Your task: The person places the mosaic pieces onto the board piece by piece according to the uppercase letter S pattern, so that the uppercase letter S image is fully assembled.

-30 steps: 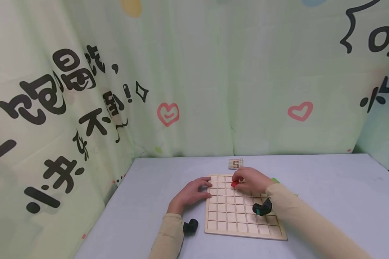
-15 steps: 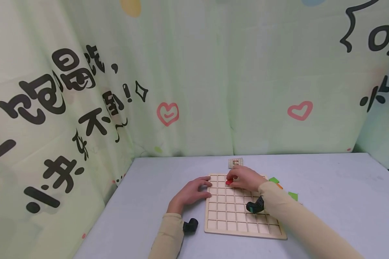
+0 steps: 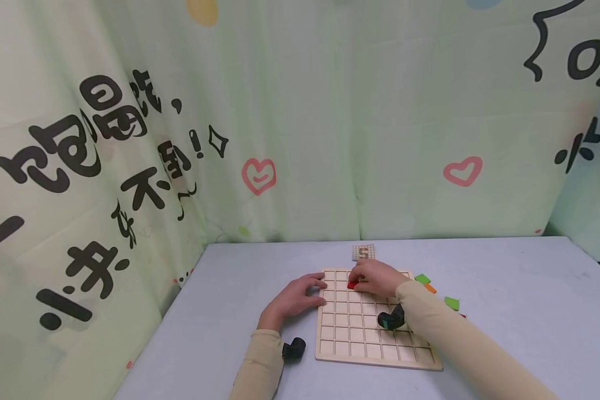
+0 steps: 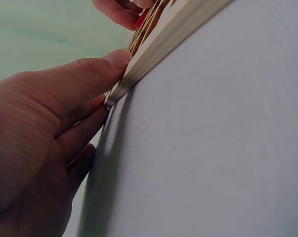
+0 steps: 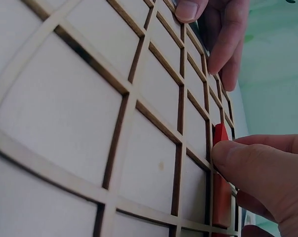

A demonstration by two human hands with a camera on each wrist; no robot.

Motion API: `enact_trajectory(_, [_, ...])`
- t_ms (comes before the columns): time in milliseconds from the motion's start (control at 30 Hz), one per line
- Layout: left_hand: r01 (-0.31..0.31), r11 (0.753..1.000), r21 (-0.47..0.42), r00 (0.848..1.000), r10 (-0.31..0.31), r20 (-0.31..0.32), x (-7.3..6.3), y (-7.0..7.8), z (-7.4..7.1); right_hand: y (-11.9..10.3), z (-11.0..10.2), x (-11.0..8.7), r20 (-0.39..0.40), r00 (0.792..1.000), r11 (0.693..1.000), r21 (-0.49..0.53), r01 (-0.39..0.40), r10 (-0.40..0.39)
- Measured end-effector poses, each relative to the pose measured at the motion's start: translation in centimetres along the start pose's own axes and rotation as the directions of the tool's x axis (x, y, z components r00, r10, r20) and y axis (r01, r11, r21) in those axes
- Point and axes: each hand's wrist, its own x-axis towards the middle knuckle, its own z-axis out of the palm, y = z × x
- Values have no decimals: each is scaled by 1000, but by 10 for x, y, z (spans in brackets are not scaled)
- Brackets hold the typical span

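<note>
A wooden grid board (image 3: 365, 351) lies on the table. My right hand (image 3: 377, 278) pinches a small red tile (image 3: 352, 285) at the board's far rows. Seen from the right wrist, the red tile (image 5: 220, 132) has a pointed end and leans in a grid cell under the thumb. Another red-orange tile (image 5: 221, 202) sits in the cell beside it. My left hand (image 3: 295, 297) rests at the board's left edge, with thumb and fingertips touching it. From the left wrist, the thumb (image 4: 118, 58) lies along the board's rim.
A small patterned card (image 3: 363, 251) lies beyond the board. To the right are a green tile (image 3: 422, 278), an orange tile (image 3: 430, 288) and another green tile (image 3: 451, 303). A sliver of red shows by the right sleeve. A printed curtain (image 3: 310, 122) hangs behind the table.
My right hand has moved left along the board's far rows with the red tile, then slightly down toward the board. The tiles at right have come into view. The left hand has stayed put.
</note>
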Motion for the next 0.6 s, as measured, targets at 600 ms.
enact_trajectory(600, [-30, 999, 15, 1000, 30, -2, -2, 3, -2, 2, 6, 1, -25, 999, 1000, -5, -20, 19])
